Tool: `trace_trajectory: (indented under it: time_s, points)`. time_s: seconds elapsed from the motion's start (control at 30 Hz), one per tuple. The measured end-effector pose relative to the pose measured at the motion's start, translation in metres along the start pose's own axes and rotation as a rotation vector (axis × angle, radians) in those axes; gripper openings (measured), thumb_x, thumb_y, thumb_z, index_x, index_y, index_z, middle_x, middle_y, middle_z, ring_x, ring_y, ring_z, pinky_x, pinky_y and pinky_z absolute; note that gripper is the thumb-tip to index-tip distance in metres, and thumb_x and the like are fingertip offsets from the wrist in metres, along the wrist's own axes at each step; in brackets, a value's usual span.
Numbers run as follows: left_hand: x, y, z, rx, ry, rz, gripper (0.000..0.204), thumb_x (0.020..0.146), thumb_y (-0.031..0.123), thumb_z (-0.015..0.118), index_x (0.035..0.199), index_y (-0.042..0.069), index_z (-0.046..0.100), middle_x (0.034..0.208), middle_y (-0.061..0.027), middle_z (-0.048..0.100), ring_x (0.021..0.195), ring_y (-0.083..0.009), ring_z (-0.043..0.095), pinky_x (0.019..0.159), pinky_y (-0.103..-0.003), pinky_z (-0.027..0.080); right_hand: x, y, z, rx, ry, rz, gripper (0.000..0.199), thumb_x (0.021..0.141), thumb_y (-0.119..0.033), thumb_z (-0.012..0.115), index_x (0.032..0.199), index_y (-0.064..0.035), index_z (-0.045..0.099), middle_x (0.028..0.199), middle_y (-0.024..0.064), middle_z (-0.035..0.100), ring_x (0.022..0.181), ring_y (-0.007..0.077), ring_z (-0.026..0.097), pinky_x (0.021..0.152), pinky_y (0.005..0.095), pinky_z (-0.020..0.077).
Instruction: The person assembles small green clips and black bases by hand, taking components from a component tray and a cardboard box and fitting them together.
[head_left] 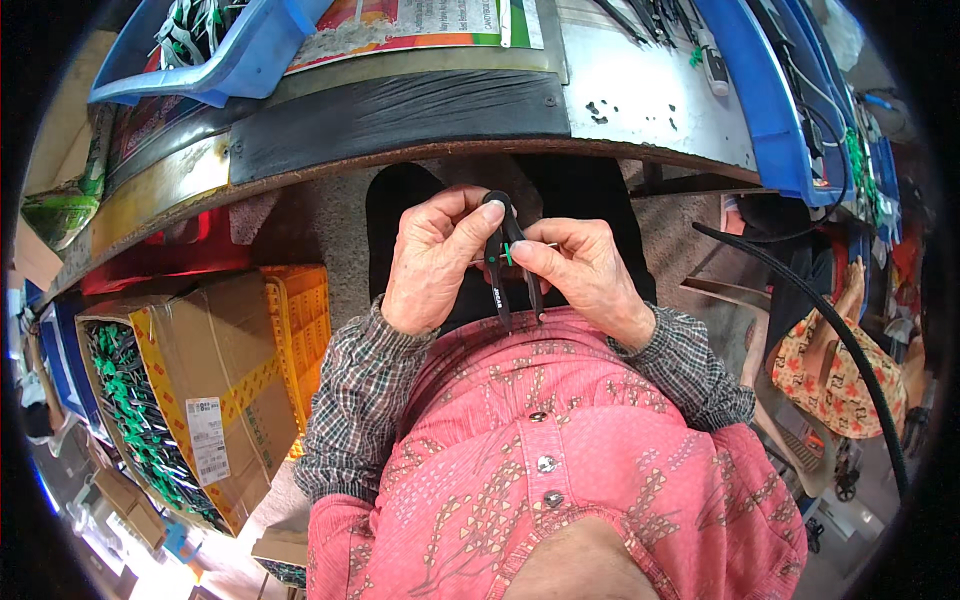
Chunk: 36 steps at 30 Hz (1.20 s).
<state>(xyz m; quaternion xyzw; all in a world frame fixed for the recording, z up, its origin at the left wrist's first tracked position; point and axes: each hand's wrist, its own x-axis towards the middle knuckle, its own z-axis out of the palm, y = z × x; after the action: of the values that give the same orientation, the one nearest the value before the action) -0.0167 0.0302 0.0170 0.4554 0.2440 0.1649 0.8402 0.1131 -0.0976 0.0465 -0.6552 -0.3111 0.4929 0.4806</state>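
Hands: two, both the person's own, raised close to the chest just below the desk (650, 100) edge. One black plastic tool (507, 255) sat between them, two long legs joined at a round top, legs pointing down toward the pink shirt (560, 450). One small green piece (507, 256) showed at the tool's middle, and one thin pale pin (545, 245) stuck out sideways there; what it was, couldn't tell.

Left hand (432, 262): wrist bent in, fingers curled, thumb and forefinger clenched on the tool's round top. Right hand (585, 275): knuckles up, thumb and forefinger pinched on the tool's middle at the green piece, other fingers folded. Both forearms came up from the lower edge in checked sleeves (350, 400).

Around: two blue trays on the desk, one at upper left (240, 60) with green-and-white parts, one along the right edge (770, 110). One open cardboard box (190, 400) at lower left, packed with black-and-green parts, too many to count. One yellow crate (300, 330) beside it. One black hose (850, 350) curved down the right side.
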Motion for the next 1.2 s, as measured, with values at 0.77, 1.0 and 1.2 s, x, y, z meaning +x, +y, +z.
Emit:
trace_trajectory:
  time_s: [0.77,1.0,1.2]
  points:
    - [-0.001,-0.008,-0.002,0.028,0.015,0.004,0.019,0.093,0.019,0.059,0.100,0.002,0.064,0.082,0.0002,0.064,0.068,-0.0044,0.059,0.059,-0.020,0.049,0.001,-0.005,0.003,-0.049,-0.022,0.070,0.019,0.085,-0.014,0.067,0.089,0.0046,0.064,0.075,-0.0002,0.061,0.066,0.0043,0.055,0.056,0.0214,0.0468]
    - [-0.001,-0.013,-0.003,0.023,0.023,0.012,0.019,0.093,0.018,0.060,0.100,0.002,0.064,0.080,0.0013,0.064,0.065,-0.0037,0.057,0.057,-0.019,0.047,0.001,0.002,0.008,0.053,-0.004,-0.003,0.019,0.084,-0.010,0.068,0.095,0.0044,0.063,0.082,0.0013,0.063,0.071,0.0046,0.057,0.060,0.0207,0.0474]
    - [0.000,-0.012,-0.004,0.002,0.035,0.013,0.019,0.092,0.019,0.061,0.099,0.002,0.065,0.077,0.0027,0.062,0.060,-0.0019,0.051,0.053,-0.018,0.042,0.003,0.002,0.009,0.048,-0.027,0.021,0.020,0.084,-0.010,0.068,0.097,0.0040,0.062,0.082,0.0018,0.063,0.071,0.0042,0.057,0.060,0.0206,0.0474]
